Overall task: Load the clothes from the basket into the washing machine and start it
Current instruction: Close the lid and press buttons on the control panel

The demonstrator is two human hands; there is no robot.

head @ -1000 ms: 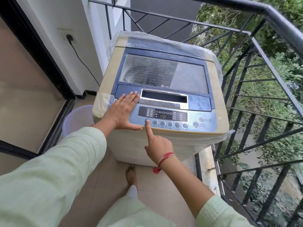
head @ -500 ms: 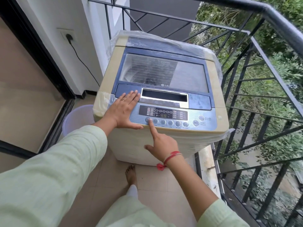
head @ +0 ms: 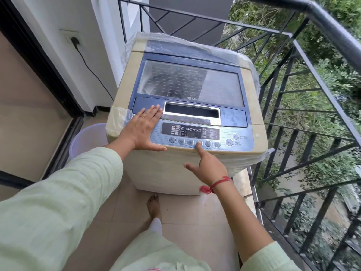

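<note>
A person stands on a narrow balcony, looking down at 1 top-loading washing machine (head: 187, 106) with a cream body and a blue top. Its tinted lid (head: 192, 85) is closed, and thin clear plastic film (head: 199, 45) wraps the back and sides.

2 bare hands are on the machine. The left hand (head: 145, 130) lies flat and open, palm down on the front left corner of the top, gripping nothing; 1 ring shows on a finger. The right hand (head: 207, 165) points with its index finger extended, the tip touching the 4th of 6 round buttons (head: 199, 142) in the row along the control panel (head: 201, 135); its other fingers are loosely curled and hold nothing. 1 red thread (head: 214, 184) circles the right wrist.

2 larger buttons, marked power and start/pause, sit at the panel's right end.

1 pale lilac basket (head: 88, 141) stands on the floor just left of the machine; its contents cannot be seen. 1 black cord (head: 91, 69) runs from a wall socket. A black metal railing (head: 304, 114) borders the right side. 1 bare foot (head: 153, 205) shows below.
</note>
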